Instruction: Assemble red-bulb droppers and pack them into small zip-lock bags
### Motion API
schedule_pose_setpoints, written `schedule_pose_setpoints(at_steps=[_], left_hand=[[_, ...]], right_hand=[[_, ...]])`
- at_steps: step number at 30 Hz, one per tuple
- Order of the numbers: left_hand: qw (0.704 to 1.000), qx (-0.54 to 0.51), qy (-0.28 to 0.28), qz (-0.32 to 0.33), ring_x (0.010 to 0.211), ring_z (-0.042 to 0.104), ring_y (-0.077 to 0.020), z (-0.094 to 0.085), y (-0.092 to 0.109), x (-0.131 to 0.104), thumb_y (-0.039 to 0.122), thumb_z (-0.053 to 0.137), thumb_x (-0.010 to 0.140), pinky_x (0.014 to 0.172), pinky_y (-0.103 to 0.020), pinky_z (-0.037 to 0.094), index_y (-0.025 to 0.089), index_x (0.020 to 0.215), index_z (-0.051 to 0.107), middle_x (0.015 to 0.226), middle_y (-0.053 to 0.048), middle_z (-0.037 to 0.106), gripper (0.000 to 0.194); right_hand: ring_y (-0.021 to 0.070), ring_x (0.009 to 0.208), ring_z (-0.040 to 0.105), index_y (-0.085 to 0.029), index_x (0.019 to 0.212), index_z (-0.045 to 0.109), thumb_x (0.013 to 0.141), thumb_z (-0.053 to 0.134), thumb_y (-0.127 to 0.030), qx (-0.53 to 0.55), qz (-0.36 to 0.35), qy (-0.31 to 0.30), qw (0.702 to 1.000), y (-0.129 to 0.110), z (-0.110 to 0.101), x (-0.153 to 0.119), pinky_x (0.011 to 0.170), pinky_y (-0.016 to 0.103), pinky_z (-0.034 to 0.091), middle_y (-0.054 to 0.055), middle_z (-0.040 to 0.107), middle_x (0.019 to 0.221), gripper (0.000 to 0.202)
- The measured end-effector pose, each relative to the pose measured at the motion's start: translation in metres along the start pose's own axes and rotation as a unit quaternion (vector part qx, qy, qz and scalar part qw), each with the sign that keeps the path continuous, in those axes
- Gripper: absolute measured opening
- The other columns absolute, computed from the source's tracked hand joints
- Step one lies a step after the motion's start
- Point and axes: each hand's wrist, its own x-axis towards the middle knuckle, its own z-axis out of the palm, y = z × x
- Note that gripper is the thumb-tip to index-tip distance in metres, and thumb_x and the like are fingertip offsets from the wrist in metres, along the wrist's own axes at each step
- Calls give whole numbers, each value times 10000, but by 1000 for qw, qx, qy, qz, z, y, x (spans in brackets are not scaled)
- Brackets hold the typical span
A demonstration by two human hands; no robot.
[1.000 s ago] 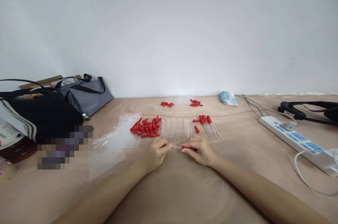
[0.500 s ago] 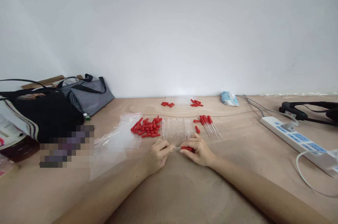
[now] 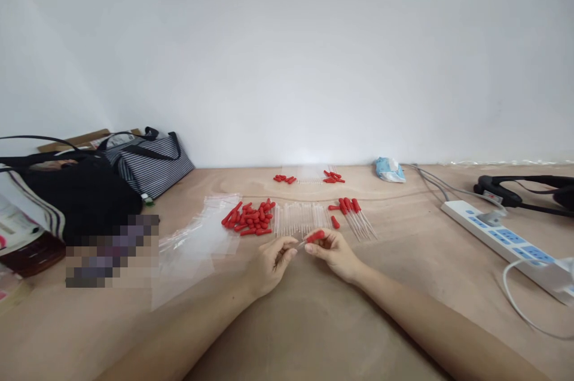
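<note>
In my right hand [image 3: 334, 255] is a dropper, its red rubber bulb [image 3: 315, 237] pinched between thumb and fingers. The dropper's thin clear tube points left towards my left hand [image 3: 274, 261]. The left thumb and forefinger are parted beside the tube's end, and I see nothing held between them. Just beyond my hands lies a row of clear glass tubes [image 3: 298, 218]. A pile of loose red rubber bulbs [image 3: 251, 217] is left of that row. Several droppers with bulbs fitted [image 3: 356, 216] lie side by side on the right, near a single loose bulb [image 3: 335, 222].
Clear plastic bags [image 3: 192, 261] are spread on the wooden table [image 3: 287, 333] at left. Behind them stand a striped bag [image 3: 155, 162] and a black bag [image 3: 98, 201]. A white power strip [image 3: 502, 237] with cables and a black strapped device [image 3: 497, 189] lie at right.
My left fingers have parted from their pinch near the tube. The right hand has turned and raised the red bulb slightly, so more of it shows.
</note>
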Motion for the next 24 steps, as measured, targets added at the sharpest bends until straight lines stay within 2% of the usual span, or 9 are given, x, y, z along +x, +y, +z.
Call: schedule_pose_setpoints(at_steps=[3,5,7,9,11,13,19,21,24], left_hand=[[999,-34,-12,-14,724,582,-144,0,0,0,285,474,823,701,-273,459,188,1097,419,791,-9,609,295],[999,-35,-9,-25,834,578,-171,-1,-3,0,303,496,806,770,-316,454,187,1139,382,901,-41,608,370],[999,-19,-6,-46,908,562,-191,-3,-5,1,294,509,796,809,-348,446,187,1122,400,973,-65,594,360],[998,2,-15,-57,913,558,-198,-5,-4,2,269,524,785,808,-358,447,190,1072,440,974,-65,591,309],[998,20,-32,-50,905,555,-197,-6,-2,3,240,526,781,804,-355,446,195,1030,472,960,-57,589,259],[998,31,-53,-31,897,550,-193,-7,2,4,219,519,781,797,-342,443,194,1000,494,952,-54,584,221],[996,38,-78,-3,866,535,-179,-8,4,5,196,490,796,784,-315,432,179,929,533,916,-51,567,141],[996,36,-83,-1,856,534,-172,-8,3,5,192,490,797,778,-308,429,183,917,541,917,-46,564,130],[996,36,-85,-1,846,532,-168,-7,2,5,192,495,795,774,-302,428,185,887,555,914,-46,558,111]], right_hand=[[86,573,484,-182,715,572,639,659,-399,42,-17,45,998,-6,2,6,581,223,385,-22,582,652,245],[81,533,463,-182,707,555,646,636,-407,36,-18,82,996,-15,-9,15,544,218,370,-16,589,661,248],[79,498,450,-179,676,527,638,626,-384,-22,-16,120,992,-24,-29,25,505,215,347,-8,593,667,231],[103,525,490,-175,737,537,653,596,-348,-135,-14,180,974,-31,-52,33,510,222,348,2,596,659,202],[133,569,525,-166,826,534,675,571,-305,-291,-6,249,924,-32,-71,37,530,231,348,6,595,632,209],[154,610,547,-162,907,512,699,546,-271,-420,8,281,863,-27,-83,37,542,234,340,11,606,641,238],[198,730,575,-180,906,527,753,493,-278,-634,75,252,727,-11,-82,37,561,253,308,55,635,769,184],[204,774,568,-183,887,550,764,478,-271,-673,71,231,699,-11,-80,38,613,271,316,61,635,803,168],[209,883,532,-193,892,589,767,469,-245,-709,34,187,679,-14,-80,42,708,292,311,69,622,896,181]])
